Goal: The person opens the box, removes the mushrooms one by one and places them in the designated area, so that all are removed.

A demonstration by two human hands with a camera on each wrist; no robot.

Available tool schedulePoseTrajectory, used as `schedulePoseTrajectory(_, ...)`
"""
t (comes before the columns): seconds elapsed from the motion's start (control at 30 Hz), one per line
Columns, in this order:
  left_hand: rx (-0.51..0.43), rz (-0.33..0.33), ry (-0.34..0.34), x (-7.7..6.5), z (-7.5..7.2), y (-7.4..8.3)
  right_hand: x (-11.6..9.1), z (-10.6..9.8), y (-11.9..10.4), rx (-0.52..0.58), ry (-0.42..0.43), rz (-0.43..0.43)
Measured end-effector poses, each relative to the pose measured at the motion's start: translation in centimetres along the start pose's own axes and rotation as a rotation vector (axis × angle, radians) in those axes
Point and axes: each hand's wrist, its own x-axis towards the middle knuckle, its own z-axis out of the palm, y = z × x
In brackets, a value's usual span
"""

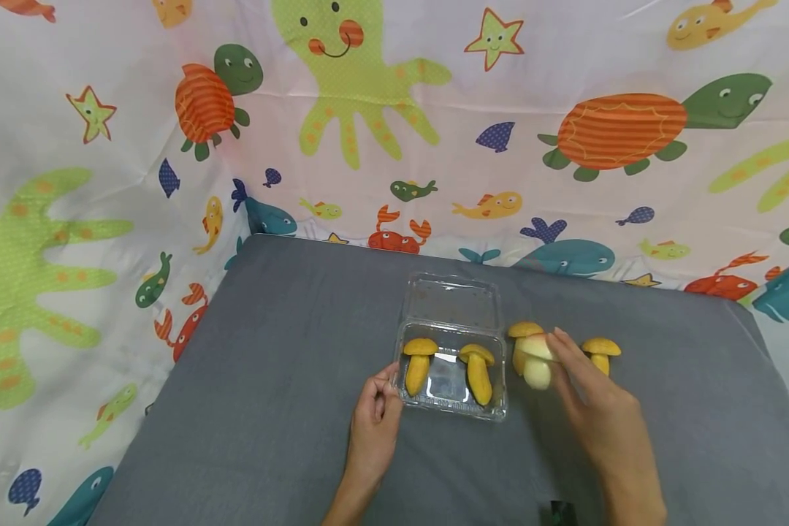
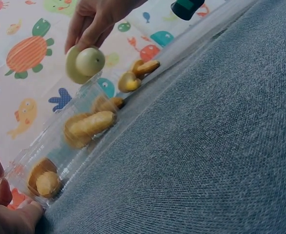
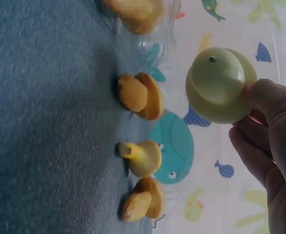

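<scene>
My right hand (image 1: 598, 409) pinches the cap edge of a pale cream toy mushroom (image 3: 218, 83), held above the cloth right of a clear plastic container (image 1: 454, 413). Its round stem end shows in both wrist views. The container stands with its lid (image 1: 452, 301) folded back. Inside are two yellow toy mushrooms, one at the left (image 1: 418, 365) and one at the right (image 1: 478, 374). At the container's left edge, my left hand (image 1: 373, 420) grips the rim with curled fingers and thumb.
Three more yellow toy mushrooms stand on the grey cloth right of the container: one near it (image 3: 142, 95), one in the middle (image 3: 145, 158), one farther (image 3: 145, 200). A dark green object (image 1: 562, 513) shows at the bottom edge. A patterned curtain (image 1: 381, 109) hangs behind.
</scene>
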Motion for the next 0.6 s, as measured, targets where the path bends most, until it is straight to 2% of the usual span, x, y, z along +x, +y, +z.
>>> schedulePoseTrajectory(0.33, 0.006, 0.005, 0.002, -0.1, 0.1, 0.1, -1.1, 0.2, 0.5, -0.074, -0.072, -0.025)
schedulePoseTrajectory(0.47, 0.008, 0.016, 0.002, -0.1, 0.1, 0.1, -1.5, 0.6, 0.5, -0.064, -0.094, -0.054)
schedulePoseTrajectory(0.6, 0.011, 0.010, 0.002, -0.1, 0.0, 0.1, -2.0, 0.7, 0.6, -0.054, -0.138, -0.046)
